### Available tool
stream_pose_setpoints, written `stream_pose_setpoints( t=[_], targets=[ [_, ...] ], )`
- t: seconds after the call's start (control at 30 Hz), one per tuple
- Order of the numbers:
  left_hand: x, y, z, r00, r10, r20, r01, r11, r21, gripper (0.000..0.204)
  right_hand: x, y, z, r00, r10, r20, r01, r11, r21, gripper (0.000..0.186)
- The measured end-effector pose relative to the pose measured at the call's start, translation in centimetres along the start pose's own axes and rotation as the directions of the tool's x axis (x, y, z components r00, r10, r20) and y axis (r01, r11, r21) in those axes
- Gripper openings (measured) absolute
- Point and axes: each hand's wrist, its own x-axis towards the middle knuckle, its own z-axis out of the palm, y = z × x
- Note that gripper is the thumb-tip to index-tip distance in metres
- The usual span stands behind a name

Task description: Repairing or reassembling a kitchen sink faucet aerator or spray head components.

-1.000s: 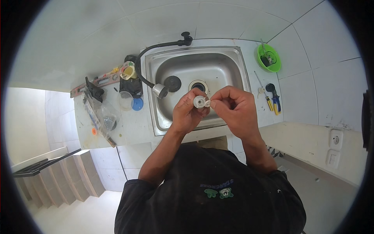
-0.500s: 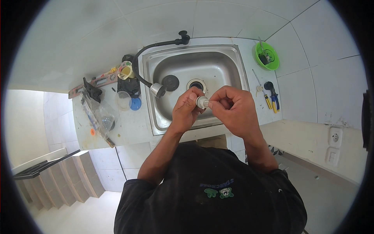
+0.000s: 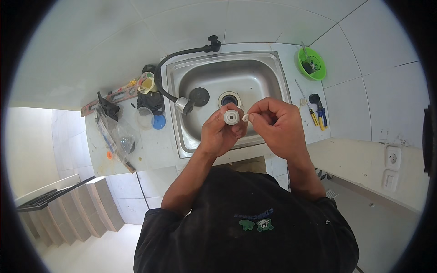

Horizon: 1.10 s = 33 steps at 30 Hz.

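One white fitting (image 3: 231, 117), over the near side of the sink (image 3: 277, 75), in the left hand (image 3: 219, 135), fingers curled round it. One small white ring (image 3: 246, 118), just right of the fitting and apart from it, pinched between thumb and forefinger of the right hand (image 3: 278, 130). Step in hand, judged: joining or parting the pair, cannot tell which; next move calls for a steady left grip, fine right alignment.

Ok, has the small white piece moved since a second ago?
Yes, slightly right: the small white piece in the right hand sits farther right of the fixed drain, with a gap to the white fitting.
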Motion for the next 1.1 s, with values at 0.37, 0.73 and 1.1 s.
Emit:
stream_pose_setpoints(
  t=[0.37,0.73,1.1],
  targets=[
    [-0.2,0.1,0.8,0.995,0.098,0.009,-0.098,0.979,0.18,0.043,0.7,0.7,0.2,0.995,-0.098,-0.025,0.088,0.961,-0.262,0.002],
    [-0.5,0.2,1.9,0.987,0.146,-0.073,-0.125,0.963,0.237,0.046,0.6,1.9,1.4,0.878,-0.478,-0.022,0.416,0.785,-0.459,0.015],
    [-0.7,0.0,2.2,0.99,0.125,-0.066,-0.114,0.983,0.147,0.046,-0.1,1.4,0.5,0.907,-0.42,0.041,0.395,0.812,-0.429,0.017]
  ],
)
